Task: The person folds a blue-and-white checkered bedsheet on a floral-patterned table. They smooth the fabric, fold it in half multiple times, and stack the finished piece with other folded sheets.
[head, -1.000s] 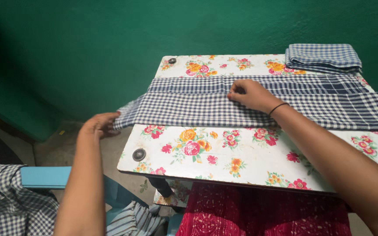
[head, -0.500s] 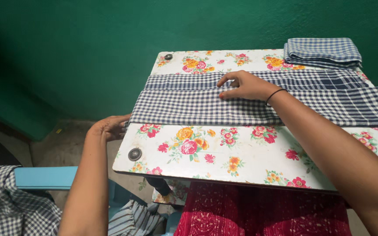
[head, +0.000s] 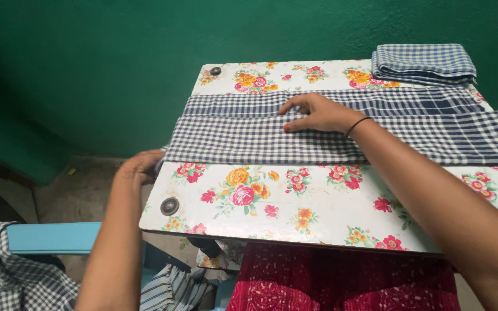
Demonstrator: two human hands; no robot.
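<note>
- Head view, looking down: a long blue-and-white checked cotton cloth [head: 341, 129], folded lengthwise into a band, lies across the middle of the frame on a white counter [head: 295, 207] printed with red and yellow flowers.
- The right hand [head: 318, 113], centre of the frame, lies flat on the cloth with its fingers [head: 293, 105] spread and extended; it presses the fabric down and grips nothing. A thin black band circles that wrist.
- The left hand [head: 139, 167], at middle left, sits at the counter's left edge, where the cloth's end hangs over. Its fingers curl around that end, but whether they pinch it cannot be told.
- Risk, as a judgement: the cloth's left end overhangs the edge, so a tug from the left hand with too little pressure from the right could skew the fold or drag the band off the counter.
- A second folded blue checked cloth [head: 425, 62] rests at the upper right corner, just beside the band.
- Lower left: more checked fabric [head: 7, 276] lies over a light blue chair [head: 53, 237]. A red patterned garment [head: 341, 282] fills the bottom centre.
</note>
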